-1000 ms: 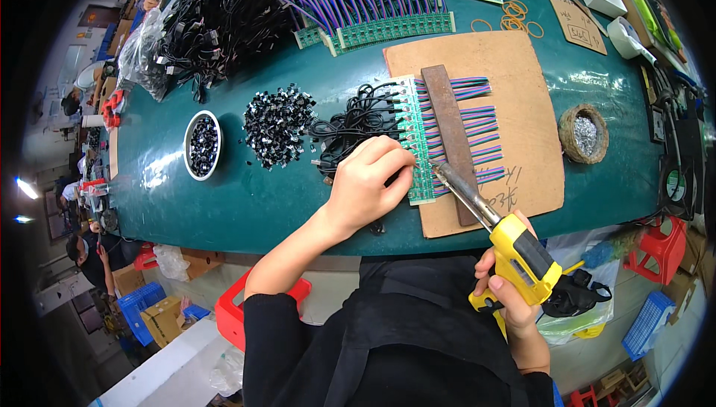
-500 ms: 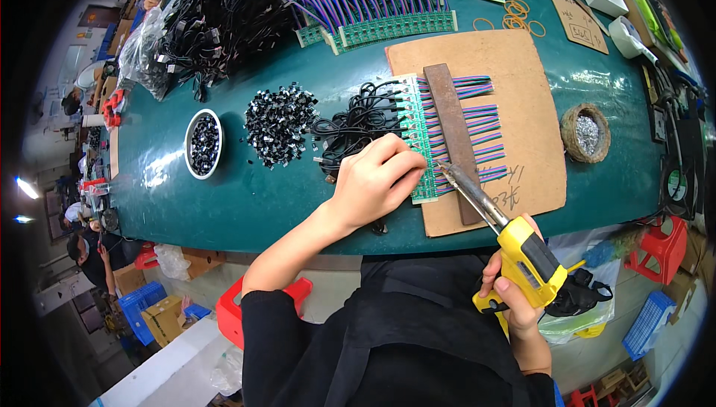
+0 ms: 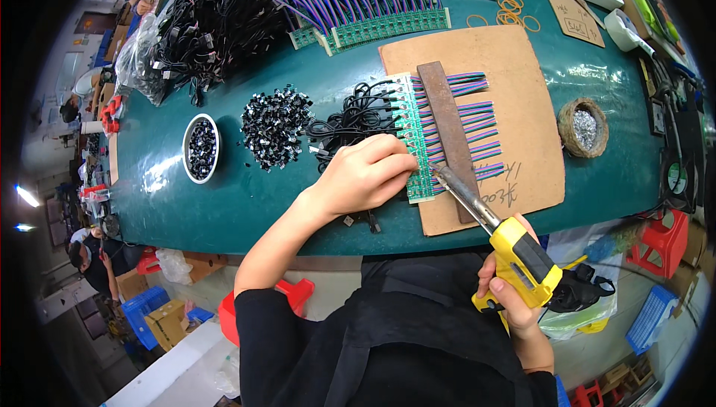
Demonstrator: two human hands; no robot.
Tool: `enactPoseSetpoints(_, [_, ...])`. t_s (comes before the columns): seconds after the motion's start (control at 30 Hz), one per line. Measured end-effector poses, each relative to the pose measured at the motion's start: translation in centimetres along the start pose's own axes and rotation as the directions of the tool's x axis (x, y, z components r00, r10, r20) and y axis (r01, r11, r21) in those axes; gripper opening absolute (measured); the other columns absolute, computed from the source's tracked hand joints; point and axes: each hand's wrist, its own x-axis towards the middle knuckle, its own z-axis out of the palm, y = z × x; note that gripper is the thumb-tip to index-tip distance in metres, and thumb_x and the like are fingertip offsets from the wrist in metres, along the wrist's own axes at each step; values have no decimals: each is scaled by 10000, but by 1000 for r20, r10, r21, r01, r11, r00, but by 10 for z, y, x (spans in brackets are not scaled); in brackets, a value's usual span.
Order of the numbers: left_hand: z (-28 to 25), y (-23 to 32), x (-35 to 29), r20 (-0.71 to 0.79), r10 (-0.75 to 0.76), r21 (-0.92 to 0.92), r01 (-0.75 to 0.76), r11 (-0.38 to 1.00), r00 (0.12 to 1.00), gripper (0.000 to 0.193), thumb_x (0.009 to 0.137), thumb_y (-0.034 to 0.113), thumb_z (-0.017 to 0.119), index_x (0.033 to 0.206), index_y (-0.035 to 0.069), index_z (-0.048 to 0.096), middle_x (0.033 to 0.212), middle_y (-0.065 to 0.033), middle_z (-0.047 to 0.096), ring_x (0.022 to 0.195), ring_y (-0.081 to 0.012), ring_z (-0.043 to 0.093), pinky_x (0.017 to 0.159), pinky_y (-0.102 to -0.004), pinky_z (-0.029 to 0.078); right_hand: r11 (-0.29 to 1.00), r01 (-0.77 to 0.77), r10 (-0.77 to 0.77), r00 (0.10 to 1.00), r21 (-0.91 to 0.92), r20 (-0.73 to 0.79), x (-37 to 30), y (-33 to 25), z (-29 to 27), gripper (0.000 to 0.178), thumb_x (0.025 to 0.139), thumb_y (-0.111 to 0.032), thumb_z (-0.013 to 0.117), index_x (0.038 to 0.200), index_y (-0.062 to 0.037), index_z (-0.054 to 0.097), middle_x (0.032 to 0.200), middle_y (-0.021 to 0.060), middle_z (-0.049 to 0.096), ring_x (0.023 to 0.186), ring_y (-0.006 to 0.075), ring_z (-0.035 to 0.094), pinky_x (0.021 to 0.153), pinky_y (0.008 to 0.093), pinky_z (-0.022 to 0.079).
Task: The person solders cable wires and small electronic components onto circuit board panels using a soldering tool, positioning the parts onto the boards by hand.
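Observation:
My right hand [image 3: 511,288] grips a yellow soldering gun [image 3: 526,262]. The hot tip of the gun rests at a green circuit board strip [image 3: 409,135], close to my left fingertips. My left hand [image 3: 369,172] is closed in a pinch at the strip's left edge; its fingers hide what they hold. Black cables [image 3: 356,120] run from the strip's left side, and loose cable ends [image 3: 364,219] show below my left hand. Coloured wires [image 3: 477,120] stick out on the right of the strip. A rusty metal bar [image 3: 451,139] lies across them, on a brown board [image 3: 518,94].
A white bowl [image 3: 215,172] and a pile of small black-and-silver connectors [image 3: 276,127] sit at the left. Behind are a heap of black cables [image 3: 224,23] and wired circuit boards [image 3: 391,25]. A round holder of silvery shavings [image 3: 564,127] stands at the right, beyond the brown board.
My left hand has shifted slightly left and down, and more loose cable ends show below it. The soldering gun stays at the strip, with its tip close to the same spot.

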Motion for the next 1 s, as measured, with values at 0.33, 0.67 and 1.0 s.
enactPoseSetpoints(0.33, [4,0,-3,-46,139,131,-132,983,989,239,639,-22,684,863,40,629,780,-49,561,623,-185,573,495,-286,471,1000,-2,3,999,-20,40,3,1,4,736,776,52,565,1422,-5,216,844,124,572,709,137,579,569,243,518])
enactPoseSetpoints(0.67, [1,1,1,-14,203,163,-198,967,979,228,638,-13,683,850,35,616,772,-50,559,596,-183,561,447,-276,441,999,12,-11,999,-41,40,0,1,2,745,776,47,577,1422,-6,211,824,128,581,663,139,575,559,245,511])
enactPoseSetpoints(1.0, [-3,-2,-1,-6,171,139,-168,976,985,246,642,-2,687,872,52,620,795,-51,573,622,-188,575,477,-287,465,998,-26,26,1000,54,-2,3,-2,5,771,773,17,585,1431,-24,187,832,122,570,698,160,571,583,279,520])
